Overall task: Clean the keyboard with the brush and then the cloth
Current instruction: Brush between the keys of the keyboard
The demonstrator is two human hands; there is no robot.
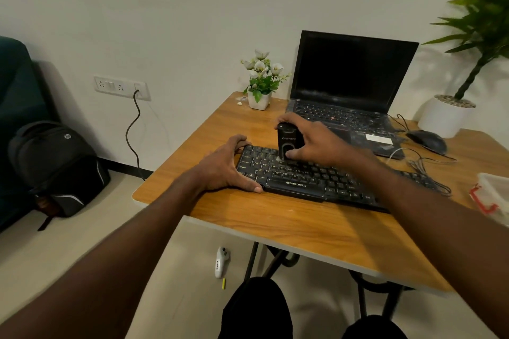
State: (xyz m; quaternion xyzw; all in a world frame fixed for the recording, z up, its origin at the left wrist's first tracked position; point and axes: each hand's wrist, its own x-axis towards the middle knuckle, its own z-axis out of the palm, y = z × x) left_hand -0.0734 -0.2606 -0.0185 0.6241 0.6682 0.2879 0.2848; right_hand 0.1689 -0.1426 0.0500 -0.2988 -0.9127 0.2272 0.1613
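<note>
Right hand [308, 140] grips one brush [289, 143]; one keyboard [303, 176].

Soft, even indoor light fills the frame, moderately bright, with a warm yellowish cast. The plant [479, 22] at upper right throws a faint, diffuse shadow on the wall [192, 8] and is itself blurred. Both arms cast soft shadows on the table [289, 223]. Wide-angle distortion bends the edges; the laptop screen [355, 69] shows dull smudgy reflections.
</note>
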